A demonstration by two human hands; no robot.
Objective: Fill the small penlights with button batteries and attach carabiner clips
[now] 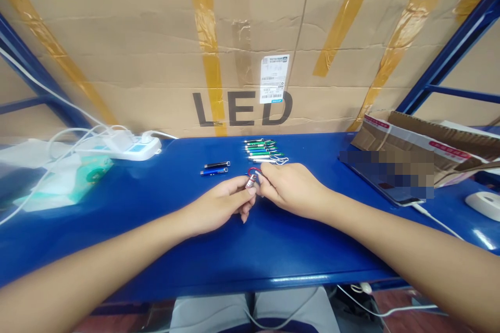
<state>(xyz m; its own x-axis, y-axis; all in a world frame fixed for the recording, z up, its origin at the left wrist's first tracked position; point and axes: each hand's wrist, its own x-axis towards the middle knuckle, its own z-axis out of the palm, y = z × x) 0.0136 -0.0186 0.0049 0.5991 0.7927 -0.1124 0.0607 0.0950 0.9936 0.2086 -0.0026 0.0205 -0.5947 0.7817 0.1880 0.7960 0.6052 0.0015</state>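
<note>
My left hand [224, 203] is closed, pinching a small silvery cylinder [250, 181] between thumb and fingers. Close against it, my right hand [291, 187] is closed too, its thumb and fingertips at a thin red loop [254, 170] beside the cylinder. Whether the loop is joined to the cylinder I cannot tell. Just beyond my hands lies a row of slim pen-like sticks [258, 150] in green, blue, black and silver, with small metal clips at their ends. To their left, a black pen-like stick [216, 165] and a blue one [213, 171] lie side by side.
A white power strip [136, 150] with cables and a green-white tissue pack [74, 182] occupy the left. On the right are a phone [385, 182] on a cable, an opened cardboard box [414, 140] and a white mouse [484, 204]. A large taped carton [156, 52] stands behind the blue table [195, 265].
</note>
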